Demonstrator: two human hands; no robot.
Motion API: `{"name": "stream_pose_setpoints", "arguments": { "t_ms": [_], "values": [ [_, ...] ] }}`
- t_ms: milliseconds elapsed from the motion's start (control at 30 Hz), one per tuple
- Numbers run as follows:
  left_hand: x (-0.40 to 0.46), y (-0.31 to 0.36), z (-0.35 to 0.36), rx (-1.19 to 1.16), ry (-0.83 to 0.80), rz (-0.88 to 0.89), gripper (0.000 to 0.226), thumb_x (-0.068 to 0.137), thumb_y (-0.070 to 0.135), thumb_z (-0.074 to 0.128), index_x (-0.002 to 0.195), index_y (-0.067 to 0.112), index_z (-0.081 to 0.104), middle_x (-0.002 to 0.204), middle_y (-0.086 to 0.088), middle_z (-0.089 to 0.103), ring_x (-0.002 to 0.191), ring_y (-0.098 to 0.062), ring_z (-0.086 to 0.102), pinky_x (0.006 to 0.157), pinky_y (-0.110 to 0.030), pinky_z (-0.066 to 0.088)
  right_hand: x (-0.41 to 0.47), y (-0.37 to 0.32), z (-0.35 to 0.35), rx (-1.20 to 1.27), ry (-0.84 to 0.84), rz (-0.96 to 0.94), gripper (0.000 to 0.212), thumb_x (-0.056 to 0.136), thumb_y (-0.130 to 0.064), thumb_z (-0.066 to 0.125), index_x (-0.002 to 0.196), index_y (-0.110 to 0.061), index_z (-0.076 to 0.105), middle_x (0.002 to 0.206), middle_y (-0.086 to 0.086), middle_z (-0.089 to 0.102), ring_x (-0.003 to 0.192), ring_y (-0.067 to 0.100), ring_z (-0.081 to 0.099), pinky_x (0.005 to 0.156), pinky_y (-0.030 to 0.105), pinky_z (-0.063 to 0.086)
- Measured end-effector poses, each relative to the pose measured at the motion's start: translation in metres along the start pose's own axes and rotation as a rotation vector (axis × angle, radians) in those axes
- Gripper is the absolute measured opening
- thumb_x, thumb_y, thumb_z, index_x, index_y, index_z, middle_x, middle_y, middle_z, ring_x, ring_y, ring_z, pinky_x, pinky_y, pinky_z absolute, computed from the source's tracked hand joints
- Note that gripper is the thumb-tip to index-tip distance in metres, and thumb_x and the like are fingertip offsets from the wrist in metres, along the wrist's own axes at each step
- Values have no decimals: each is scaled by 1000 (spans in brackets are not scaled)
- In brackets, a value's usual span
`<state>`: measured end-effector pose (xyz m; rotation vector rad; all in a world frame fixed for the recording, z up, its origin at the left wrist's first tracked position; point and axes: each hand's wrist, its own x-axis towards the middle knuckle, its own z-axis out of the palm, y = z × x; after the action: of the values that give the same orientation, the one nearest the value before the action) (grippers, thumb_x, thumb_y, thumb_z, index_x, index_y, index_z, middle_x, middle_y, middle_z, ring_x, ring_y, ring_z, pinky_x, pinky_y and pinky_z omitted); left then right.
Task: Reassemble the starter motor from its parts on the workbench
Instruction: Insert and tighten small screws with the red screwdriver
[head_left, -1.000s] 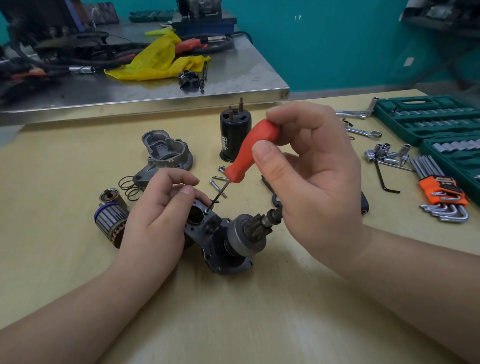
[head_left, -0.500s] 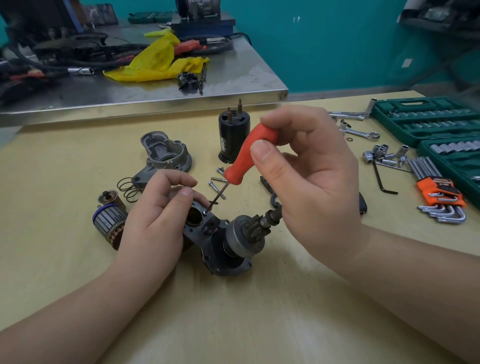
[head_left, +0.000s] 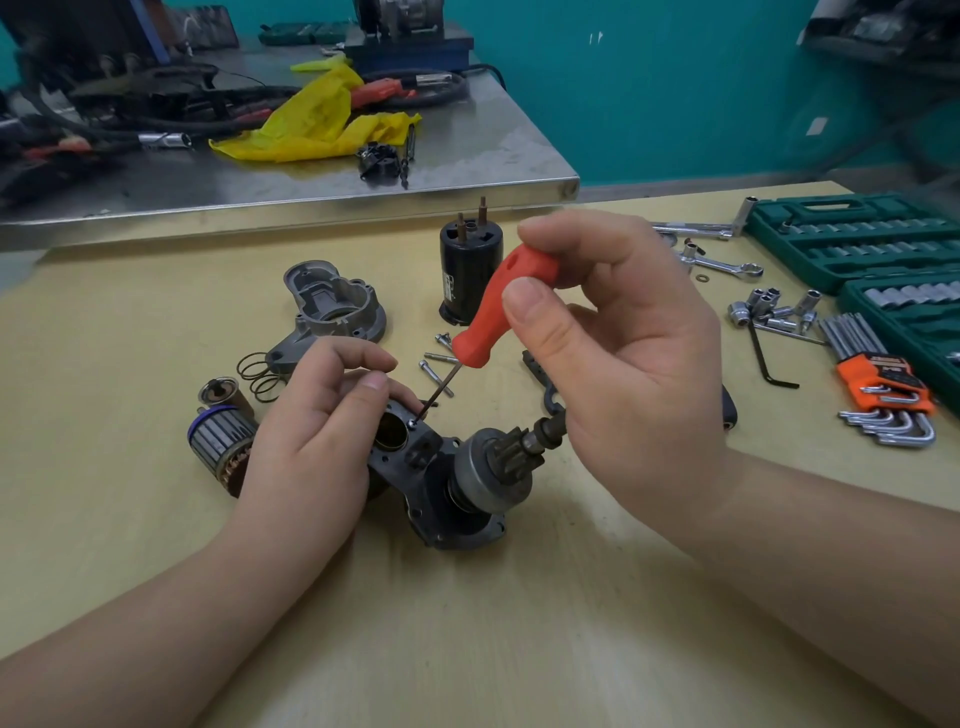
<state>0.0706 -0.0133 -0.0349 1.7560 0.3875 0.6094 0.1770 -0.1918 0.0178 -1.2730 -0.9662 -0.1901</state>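
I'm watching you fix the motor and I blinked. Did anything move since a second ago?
Hardly anything. The right hand still holds the red screwdriver with its tip on the screw in the dark housing, the handle perhaps turned a touch. The left hand still steadies the housing. The loose parts and tools lie where they were.

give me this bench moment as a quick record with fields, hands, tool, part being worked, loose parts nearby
left hand: steadies the dark motor housing
right hand: grips the red-handled screwdriver
tool tip: on a screw in the housing's flange
pinion gear: sticks out of the housing toward the right
loose parts: armature, springs, aluminium nose housing, black solenoid, bolts
tools at right: hex key set, green socket case
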Motion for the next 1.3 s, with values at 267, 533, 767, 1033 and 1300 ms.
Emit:
{"name": "stream_pose_setpoints", "arguments": {
  "t_ms": [267, 533, 767, 1033, 1300],
  "values": [
    [-1, 3, 0, -1, -3, 8, 22, 92, 50, 54, 107, 41, 66, 102, -3, 80, 100, -38, 73, 86, -72, 58, 1, 1, 0, 76, 34, 18, 27, 104, 2, 56, 124, -15, 62, 109, 18, 71, 95, 16, 66, 72, 31, 55],
    [0, 2, 0, -24, -7, 5, 20, 93, 48, 55, 106, 40, 67, 102, -5, 80, 98, -35, 75, 83, -70, 61, 1, 1, 1, 56, -2, -39, 28, 104, 5, 54, 128, -10, 57, 99, -1, 64, 86, 1, 68, 69, 32, 58],
    [0, 3, 0, -6, -6, 5, 19, 94, 47, 53, 106, 41, 67, 102, -4, 80, 101, -36, 74, 86, -72, 59, 1, 3, 1, 31, 41, 40, 24, 102, -3, 63, 119, -19, 63, 103, 6, 68, 94, 18, 64, 74, 49, 56],
    [0, 2, -1, 15, -6, 0, 18, 97, 43, 52, 107, 42, 67, 102, -2, 80, 102, -35, 74, 86, -71, 59, 1, 2, 0, 86, 55, 59, 24, 104, 0, 56, 120, -16, 63, 109, 15, 70, 91, 16, 65, 78, 27, 55],
    [1, -2, -1, -21, -10, 2, 20, 95, 46, 54, 108, 40, 66, 100, -3, 80, 97, -34, 75, 82, -67, 62, 2, 2, 0, 48, 44, 42, 22, 103, -3, 63, 118, -18, 63, 100, -5, 68, 92, 8, 65, 71, 44, 56]
  ]
}}
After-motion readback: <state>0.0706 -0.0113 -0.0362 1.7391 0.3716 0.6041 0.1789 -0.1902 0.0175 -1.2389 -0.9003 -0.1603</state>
